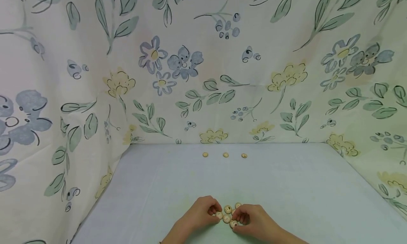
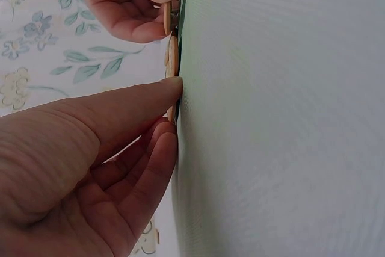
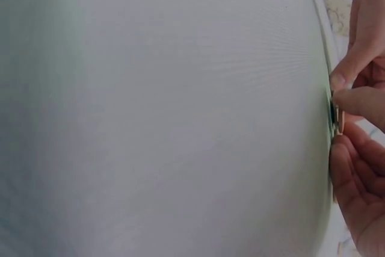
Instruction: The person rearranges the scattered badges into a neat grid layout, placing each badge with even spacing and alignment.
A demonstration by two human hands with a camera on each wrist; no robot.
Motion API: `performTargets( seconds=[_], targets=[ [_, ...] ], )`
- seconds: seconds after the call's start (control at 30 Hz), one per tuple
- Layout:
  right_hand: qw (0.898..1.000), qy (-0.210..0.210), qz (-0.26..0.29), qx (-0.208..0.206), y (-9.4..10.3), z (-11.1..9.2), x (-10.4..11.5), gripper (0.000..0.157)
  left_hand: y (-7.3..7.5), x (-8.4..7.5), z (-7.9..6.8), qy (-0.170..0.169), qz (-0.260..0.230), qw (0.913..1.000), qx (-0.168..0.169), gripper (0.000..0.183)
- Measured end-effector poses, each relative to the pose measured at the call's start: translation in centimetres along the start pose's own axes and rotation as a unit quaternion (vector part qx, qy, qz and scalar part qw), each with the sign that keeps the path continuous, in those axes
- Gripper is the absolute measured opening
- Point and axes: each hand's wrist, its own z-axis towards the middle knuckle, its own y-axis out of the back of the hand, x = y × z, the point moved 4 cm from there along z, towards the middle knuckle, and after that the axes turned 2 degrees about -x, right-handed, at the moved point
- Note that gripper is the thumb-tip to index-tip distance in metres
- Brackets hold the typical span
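Several small round wooden discs with dark marks, such as this wooden disc [image 1: 227,209], lie close together on the pale tabletop. My left hand [image 1: 203,213] has thumb and fingertips at opposite edges of a disc [image 1: 219,215] on the left side of the group. On the near right, my right hand [image 1: 255,221] pinches another disc [image 1: 234,223] between thumb and fingers. That disc [image 2: 168,18] stands on edge beside the tabletop line in the left wrist view. My right hand partly covers the discs behind it.
Three more discs, including the middle disc [image 1: 225,155], lie spaced in a row near the table's back edge. A floral curtain [image 1: 222,67] hangs behind the table [image 1: 286,180] and along both sides.
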Motion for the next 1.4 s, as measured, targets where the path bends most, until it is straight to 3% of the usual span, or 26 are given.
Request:
performTargets(
  seconds=[0.53,0.87,1.4],
  targets=[
    [1.000,0.011,-0.001,0.000,0.6,0.9,0.3,0.018,0.1,0.1,0.0,-0.008,0.008,0.9999,-0.001,0.019],
    [1.000,-0.021,-0.004,-0.012,1.5,2.2,-0.7,0.019,0.1,0.1,0.0,-0.011,0.008,0.9999,0.000,0.019],
    [0.997,-0.039,-0.064,-0.031,2.4,8.8,-2.8,0.017,0.2,0.0,0.1,-0.018,0.019,0.9996,0.005,0.019]
  ],
)
